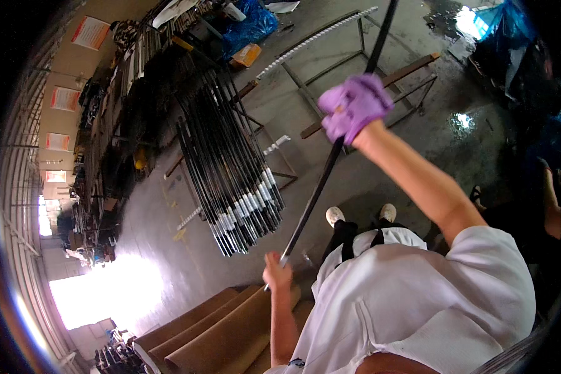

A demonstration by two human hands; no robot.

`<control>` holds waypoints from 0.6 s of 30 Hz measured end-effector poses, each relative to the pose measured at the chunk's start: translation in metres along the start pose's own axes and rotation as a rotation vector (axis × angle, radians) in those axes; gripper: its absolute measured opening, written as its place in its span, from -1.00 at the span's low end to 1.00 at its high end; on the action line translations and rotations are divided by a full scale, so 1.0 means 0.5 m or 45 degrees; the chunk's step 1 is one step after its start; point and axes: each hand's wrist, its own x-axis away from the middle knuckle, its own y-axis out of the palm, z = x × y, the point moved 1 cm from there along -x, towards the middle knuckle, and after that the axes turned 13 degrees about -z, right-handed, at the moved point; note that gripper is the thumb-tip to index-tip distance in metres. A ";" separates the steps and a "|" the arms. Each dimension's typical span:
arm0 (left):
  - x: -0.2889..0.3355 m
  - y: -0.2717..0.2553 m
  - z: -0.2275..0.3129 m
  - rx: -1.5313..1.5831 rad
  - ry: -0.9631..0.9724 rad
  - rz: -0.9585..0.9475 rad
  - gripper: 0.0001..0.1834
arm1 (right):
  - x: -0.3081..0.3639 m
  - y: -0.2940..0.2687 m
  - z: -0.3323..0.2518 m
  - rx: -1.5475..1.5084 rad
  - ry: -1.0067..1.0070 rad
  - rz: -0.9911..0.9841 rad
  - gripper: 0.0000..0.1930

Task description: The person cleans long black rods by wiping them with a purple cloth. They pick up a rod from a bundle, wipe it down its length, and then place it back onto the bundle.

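A long black rod runs slantwise across my front, from the top edge down to beside my left hip. Its lower end looks lighter. My left hand, bare, is closed around the rod close to that end. Farther up, my right hand wears a purple glove and grips the same rod, with the arm stretched forward. To the left of the rod, many similar black rods lie side by side on a stand, their near ends banded in white and silver. The glove hides part of the held rod.
A low metal frame with a white rope-wrapped bar stands ahead, with a wooden bar beside it. Brown rolls lie at lower left. An orange box and blue plastic sit far off. Another person's arm shows at right.
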 end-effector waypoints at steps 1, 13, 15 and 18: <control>0.029 0.011 -0.087 -0.012 -0.050 0.001 -0.71 | 0.012 -0.054 0.035 0.175 0.071 -0.111 -0.79; 0.256 -0.004 -0.485 -0.034 -0.635 0.169 -0.76 | -0.100 -0.108 0.471 -2.448 -0.260 0.244 -0.77; 0.177 0.005 -0.486 0.049 -0.795 0.183 -0.71 | -0.159 -0.052 0.408 -2.762 -0.527 0.094 -0.73; 0.013 0.018 -0.508 0.149 -0.808 0.335 -0.62 | -0.239 0.121 0.239 -2.880 -0.541 -0.021 -0.80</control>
